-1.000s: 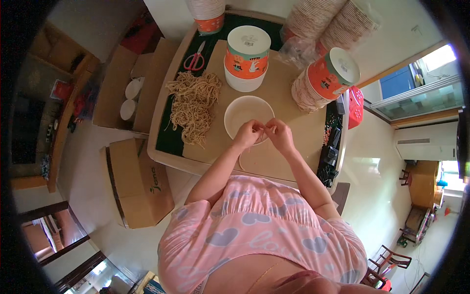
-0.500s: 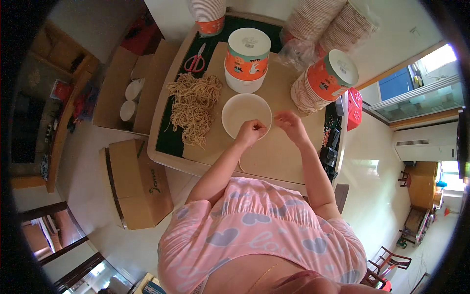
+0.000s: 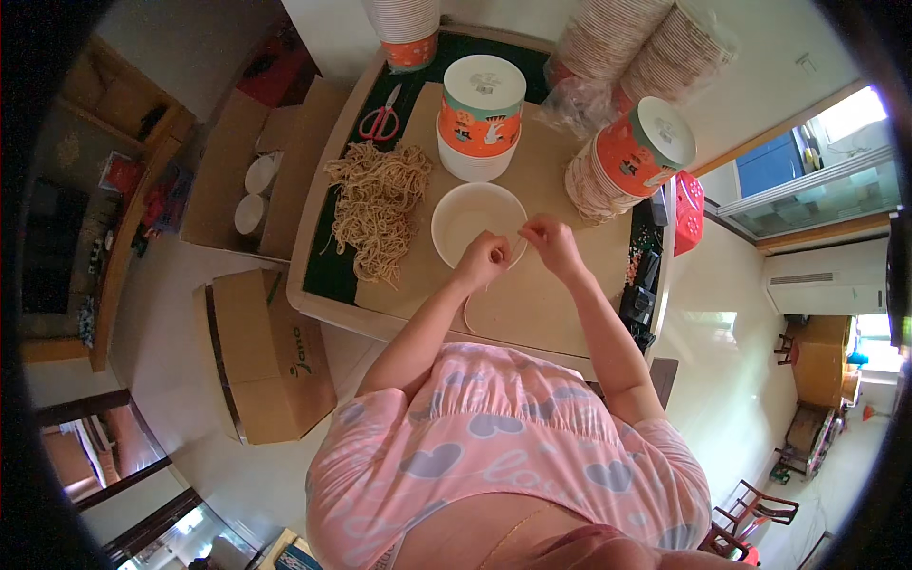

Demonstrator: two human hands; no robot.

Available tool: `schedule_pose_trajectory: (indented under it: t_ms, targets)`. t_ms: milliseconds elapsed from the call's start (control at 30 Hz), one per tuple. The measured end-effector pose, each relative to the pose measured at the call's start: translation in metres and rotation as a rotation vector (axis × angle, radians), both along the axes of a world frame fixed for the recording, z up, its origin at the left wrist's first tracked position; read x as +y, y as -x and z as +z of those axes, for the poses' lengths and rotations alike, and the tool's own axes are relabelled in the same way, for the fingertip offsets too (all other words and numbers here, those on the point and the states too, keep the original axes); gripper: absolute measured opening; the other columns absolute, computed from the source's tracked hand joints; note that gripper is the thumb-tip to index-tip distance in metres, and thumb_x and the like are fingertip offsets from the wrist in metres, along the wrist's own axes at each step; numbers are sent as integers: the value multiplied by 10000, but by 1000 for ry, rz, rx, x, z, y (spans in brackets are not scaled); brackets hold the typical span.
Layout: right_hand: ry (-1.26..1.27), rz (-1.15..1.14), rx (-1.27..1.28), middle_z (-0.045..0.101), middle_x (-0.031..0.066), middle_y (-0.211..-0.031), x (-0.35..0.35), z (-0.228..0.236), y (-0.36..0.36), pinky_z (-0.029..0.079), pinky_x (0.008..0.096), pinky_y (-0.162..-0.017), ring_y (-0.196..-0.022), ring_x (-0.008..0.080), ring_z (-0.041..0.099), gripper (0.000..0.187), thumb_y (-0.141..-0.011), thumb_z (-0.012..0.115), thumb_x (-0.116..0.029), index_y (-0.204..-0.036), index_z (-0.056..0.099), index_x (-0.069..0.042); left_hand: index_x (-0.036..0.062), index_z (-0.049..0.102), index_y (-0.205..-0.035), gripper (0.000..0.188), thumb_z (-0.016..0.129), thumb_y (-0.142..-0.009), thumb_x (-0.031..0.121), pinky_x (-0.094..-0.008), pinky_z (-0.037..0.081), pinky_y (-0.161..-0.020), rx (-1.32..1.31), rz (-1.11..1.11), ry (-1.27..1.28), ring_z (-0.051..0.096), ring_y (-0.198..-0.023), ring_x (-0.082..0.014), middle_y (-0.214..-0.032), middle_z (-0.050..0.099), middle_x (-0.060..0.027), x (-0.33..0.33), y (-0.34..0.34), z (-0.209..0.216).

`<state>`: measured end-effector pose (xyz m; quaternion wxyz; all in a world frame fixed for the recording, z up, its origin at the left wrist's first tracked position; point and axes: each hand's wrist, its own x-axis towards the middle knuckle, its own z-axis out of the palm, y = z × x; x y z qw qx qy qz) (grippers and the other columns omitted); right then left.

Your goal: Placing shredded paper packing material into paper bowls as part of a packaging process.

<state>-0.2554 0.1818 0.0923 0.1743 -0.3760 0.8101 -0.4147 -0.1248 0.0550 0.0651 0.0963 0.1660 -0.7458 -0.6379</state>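
Note:
A white paper bucket (image 3: 465, 204) stands mouth up on the cardboard sheet, right before my hands. My left hand (image 3: 484, 256) is closed over its near rim and grips a thin tan string (image 3: 466, 313), whose tail hangs down onto the cardboard. Close by on the right, my right hand (image 3: 556, 245) pinches with thumb and forefinger at the bucket's right edge, where a short stretch of string seems to run between the hands. To the left lies a tangled heap of tan strings (image 3: 378, 204).
Upside-down orange-and-green paper buckets are stacked behind (image 3: 483, 119) and at right (image 3: 635, 157). Red-handled scissors (image 3: 380, 122) lie beyond the string heap. Bagged bucket stacks (image 3: 608, 38) stand at the back. Cardboard boxes (image 3: 271, 356) sit on the floor at left.
My right hand has moved left toward my left hand, and its fingers have closed to a pinch. The left hand has turned slightly and stays over the bucket's near rim.

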Motion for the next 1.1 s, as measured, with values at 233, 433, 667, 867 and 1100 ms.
schedule_pose_trajectory:
  t_ms: [233, 433, 667, 867, 1100]
  targets:
    - [38, 34, 139, 565, 119, -693, -6, -12, -9, 440, 323, -555, -578, 221, 535, 169, -797, 661, -152, -811, 580, -4, 31, 556, -695, 114, 610, -654, -61, -335, 468, -645, 242, 38, 458, 557, -762, -249, -840, 518, -113, 2, -2, 5]
    - [-102, 81, 106, 600, 179, -777, -8, -1, -8, 450, 433, -629, -748, 375, 584, 218, -810, 633, -241, -837, 575, -33, 13, 490, -681, 142, 588, -660, -88, -320, 468, -654, 81, 126, 263, 555, -761, -237, -837, 509, -104, -6, 3, 6]
    - [-105, 120, 129, 604, 174, -760, -8, -3, -3, 452, 438, -609, -730, 372, 590, 220, -817, 625, -242, -826, 556, -33, 29, 618, -686, 144, 589, -664, -110, -314, 478, -692, 156, 2, 451, 561, -788, -226, -902, 520, -95, -12, -5, -1]
    - [-89, 138, 103, 609, 123, -683, -11, -6, -2, 463, 354, -579, -606, 265, 594, 132, -813, 626, -143, -806, 581, -20, 95, 715, -794, 207, 623, -673, -45, -341, 469, -720, 146, 24, 453, 568, -811, -255, -930, 541, -125, 0, -6, 3]
    - [-28, 157, 122, 602, 128, -882, -3, -16, -13, 468, 358, -637, -732, 277, 589, 90, -787, 618, -85, -836, 590, -15, 21, 639, -816, 122, 629, -799, 142, -329, 451, -632, 38, -74, 569, 568, -730, -217, -798, 545, -85, -1, -1, 9]
